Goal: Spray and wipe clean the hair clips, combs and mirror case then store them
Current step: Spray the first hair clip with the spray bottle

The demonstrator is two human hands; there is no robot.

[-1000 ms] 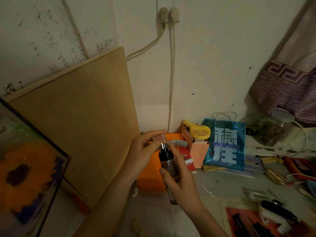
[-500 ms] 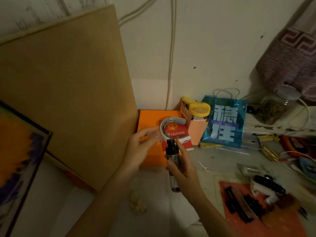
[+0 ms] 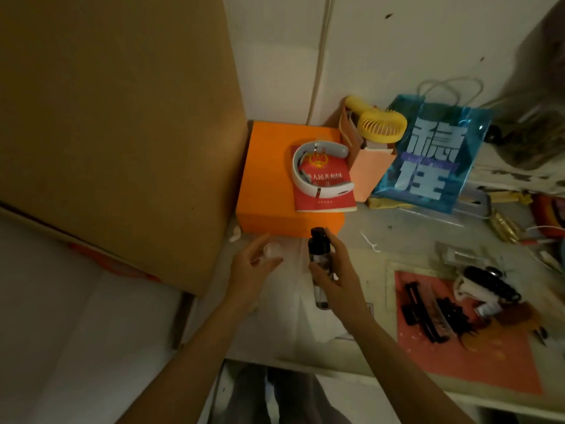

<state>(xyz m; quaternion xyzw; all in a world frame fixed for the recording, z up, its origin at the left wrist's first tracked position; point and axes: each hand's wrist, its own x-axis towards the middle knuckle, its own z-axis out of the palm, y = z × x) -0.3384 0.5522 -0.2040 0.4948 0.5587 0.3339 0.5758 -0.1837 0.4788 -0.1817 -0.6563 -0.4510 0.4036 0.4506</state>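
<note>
Right hand point(image 3: 337, 280) wrapped around a spray bottle point(image 3: 320, 264), held upright above the bench point(image 3: 360, 240), black nozzle on top, forefinger near the nozzle head. Left hand point(image 3: 253, 267) just beside it, fingers curled around a small clear cap point(image 3: 273, 251); cap and bottle apart.

Off to the right, on a red mat point(image 3: 458, 356): black clips point(image 3: 455, 316) heaped with a comb point(image 3: 428, 313), too dark and blurred to count or sort. Just behind them, a white and black bundle point(image 3: 486, 286) at the mat's far edge, kind unclear. Mirror case not made out in the clutter.

Behind the hands, an orange box point(image 3: 269, 179) against the wall, carrying a red booklet point(image 3: 327, 191) with a white neckband device point(image 3: 308, 175) lying on it. Right of the box, a pink paper bag point(image 3: 370, 169) holding a yellow fan point(image 3: 382, 123), then a blue gift bag point(image 3: 428, 160) with large pale characters. Further right, a glass jar point(image 3: 532, 139) of dark contents, blurred. Large brown board point(image 3: 116, 123) leaning at left, touching the box's left side. White cord point(image 3: 319, 71) running down the wall behind the box.
</note>
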